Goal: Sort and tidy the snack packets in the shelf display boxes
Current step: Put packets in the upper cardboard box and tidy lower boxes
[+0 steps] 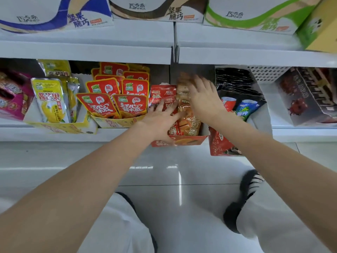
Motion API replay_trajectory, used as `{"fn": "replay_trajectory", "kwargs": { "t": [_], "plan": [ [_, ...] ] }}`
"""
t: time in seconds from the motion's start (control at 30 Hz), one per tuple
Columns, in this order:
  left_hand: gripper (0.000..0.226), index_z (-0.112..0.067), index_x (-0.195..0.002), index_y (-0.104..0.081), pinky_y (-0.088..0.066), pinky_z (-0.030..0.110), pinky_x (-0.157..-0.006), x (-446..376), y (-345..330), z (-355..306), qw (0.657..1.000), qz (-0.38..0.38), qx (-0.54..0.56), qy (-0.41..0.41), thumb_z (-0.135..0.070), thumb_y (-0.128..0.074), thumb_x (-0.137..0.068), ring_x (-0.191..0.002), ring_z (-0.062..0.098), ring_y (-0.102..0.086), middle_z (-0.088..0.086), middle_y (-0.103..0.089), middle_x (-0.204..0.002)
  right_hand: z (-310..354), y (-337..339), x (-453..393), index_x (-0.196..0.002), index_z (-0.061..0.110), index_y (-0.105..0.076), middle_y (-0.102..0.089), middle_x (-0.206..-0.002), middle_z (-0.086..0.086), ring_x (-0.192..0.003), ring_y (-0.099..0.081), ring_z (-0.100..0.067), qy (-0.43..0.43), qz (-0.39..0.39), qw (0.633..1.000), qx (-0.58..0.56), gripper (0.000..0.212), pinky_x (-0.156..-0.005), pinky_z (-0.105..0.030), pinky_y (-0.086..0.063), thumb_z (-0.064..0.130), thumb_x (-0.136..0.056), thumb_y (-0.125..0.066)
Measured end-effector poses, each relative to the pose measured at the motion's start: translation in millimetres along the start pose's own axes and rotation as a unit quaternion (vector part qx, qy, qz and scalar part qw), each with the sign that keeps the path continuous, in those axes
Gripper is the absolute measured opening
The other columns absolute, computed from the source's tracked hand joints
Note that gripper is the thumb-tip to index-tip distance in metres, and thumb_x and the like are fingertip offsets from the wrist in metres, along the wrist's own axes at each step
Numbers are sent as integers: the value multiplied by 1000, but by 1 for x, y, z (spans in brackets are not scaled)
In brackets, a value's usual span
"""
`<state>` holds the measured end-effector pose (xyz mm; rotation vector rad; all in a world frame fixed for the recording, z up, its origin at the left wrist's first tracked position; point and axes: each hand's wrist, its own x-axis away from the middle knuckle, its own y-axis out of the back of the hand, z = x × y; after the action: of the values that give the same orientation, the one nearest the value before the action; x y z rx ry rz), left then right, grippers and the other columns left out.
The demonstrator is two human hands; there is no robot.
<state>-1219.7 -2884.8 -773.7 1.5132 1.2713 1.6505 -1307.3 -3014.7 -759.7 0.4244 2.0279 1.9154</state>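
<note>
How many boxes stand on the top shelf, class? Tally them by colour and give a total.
Blue-banded box: 1
Brown-banded box: 1
Green-banded box: 1
Yellow-and-green box, cut off at the right edge: 1
Total: 4

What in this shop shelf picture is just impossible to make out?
- Right hand, head view: motion blur smears the fingers; its grip is unclear.
- Orange packets: partly covered by both hands; left hand lies across them.
- Red display box: print hidden by the left hand.
- Purple packet: cut off by the left edge.
</note>
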Motion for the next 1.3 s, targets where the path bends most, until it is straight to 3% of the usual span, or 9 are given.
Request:
{"fn": "replay_trajectory", "kwargs": {
  "t": [0.1,0.3,0.4,0.53,0.67,0.77,0.87,1.07,1.3],
  "plan": [
    [102,-29,-148,2,-2,56,-113,2,-2,-3,1000,-7,-14,-4,-57,-64,-75,-141,38,15,3,15,-156,-4,-3,9,-143,13,-28,6,-156,-17,-144,3,-33,37,63,996,59,74,-115,-51,-2,42,-83,-62],
    [102,-18,-148,9,-3,48,-115,0,-6,-1,997,-6,-35,61,-42,-65,-82,-141,38,16,21,25,-150,-2,-4,-12,-145,18,-16,13,-155,-17,-143,14,-33,-28,129,985,113,92,-112,-55,8,48,-76,-68],
    [86,-10,-148,-1,-7,42,-116,-5,-5,2,993,-40,-62,93,-33,-59,-89,-143,38,-5,25,8,-153,5,-8,-11,-147,14,-11,3,-155,-19,-144,9,-33,-52,80,987,126,80,-112,-53,10,33,-86,-59],
    [75,-8,-145,-14,-13,40,-116,1,2,4,996,-19,-66,62,-32,-57,-88,-138,35,-23,20,-15,-152,7,-9,4,-147,10,-8,-11,-154,-18,-145,-4,-30,-44,30,993,101,73,-113,-50,11,23,-90,-50],
    [63,-8,-142,-23,-29,38,-109,21,9,-4,998,-51,-39,26,-26,-53,-90,-134,29,-31,13,-30,-146,-4,5,34,-138,4,-32,-30,-146,-21,-140,-21,-33,-28,-62,997,42,58,-115,-52,-2,7,-83,-52],
    [55,-10,-142,-27,-30,38,-110,43,21,-13,991,-128,-36,16,-19,-49,-92,-136,26,-28,9,-25,-149,-18,20,63,-121,2,-52,-50,-128,-22,-123,-44,-39,-59,-144,987,-28,52,-106,-54,-28,-7,-71,-59],
    [54,-12,-141,-30,-20,40,-113,63,44,-27,975,-212,-55,34,-16,-49,-91,-139,25,-19,9,-18,-153,-33,43,91,-122,3,-50,-49,-128,-23,-114,-46,-41,-90,-206,973,-58,54,-94,-53,-37,-7,-69,-56],
    [49,-12,-138,-34,-13,41,-113,76,121,-72,948,-312,-63,12,-13,-47,-91,-140,28,-15,9,-14,-154,-90,128,128,-123,3,-42,-46,-126,-26,-103,-48,-44,-170,-311,934,-39,54,-77,-48,-41,5,-70,-41],
    [52,-12,-140,-32,-14,39,-111,38,208,-142,931,-359,-43,-39,-8,-44,-89,-139,26,-16,8,-15,-153,-181,195,124,-124,-1,-44,-40,-130,-25,-114,-40,-43,-225,-319,919,-58,51,-93,-47,-33,1,-74,-52]
  ]
}}
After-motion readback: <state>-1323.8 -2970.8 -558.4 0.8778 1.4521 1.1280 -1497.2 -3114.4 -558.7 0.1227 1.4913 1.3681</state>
